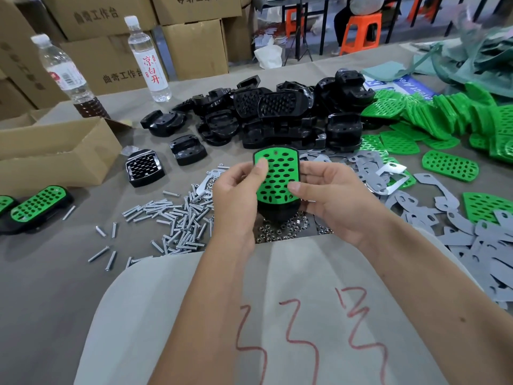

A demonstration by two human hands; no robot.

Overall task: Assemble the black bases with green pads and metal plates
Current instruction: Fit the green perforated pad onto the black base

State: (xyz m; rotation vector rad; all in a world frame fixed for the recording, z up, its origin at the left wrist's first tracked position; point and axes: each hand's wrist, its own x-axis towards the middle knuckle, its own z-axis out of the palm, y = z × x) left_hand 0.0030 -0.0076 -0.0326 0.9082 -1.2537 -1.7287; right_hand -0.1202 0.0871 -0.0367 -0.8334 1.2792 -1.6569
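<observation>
A black base [277, 209] fitted with a green pad [276, 176] is held up over the middle of a table [50, 287] covered in grey-brown cloth. It is gripped from both sides: the left hand [236, 201] curls round its left edge with the thumb pressed on the pad, and the right hand [330, 195] curls round the right edge, thumb on the pad's lower part. Screws [172, 218] are scattered on the cloth to the left, nuts [283, 232] just below the hands. Further back a heap of black bases [266, 118] is piled, with loose green pads [449, 118] to its right and grey metal plates [472, 240] spread along the right side. Finished pieces [39, 204] lie at the left edge (beside an open cardboard box [55, 154]). Two bottles [147, 56] stand before stacked cartons [194, 48]; orange stools [361, 31] are seen beyond.
</observation>
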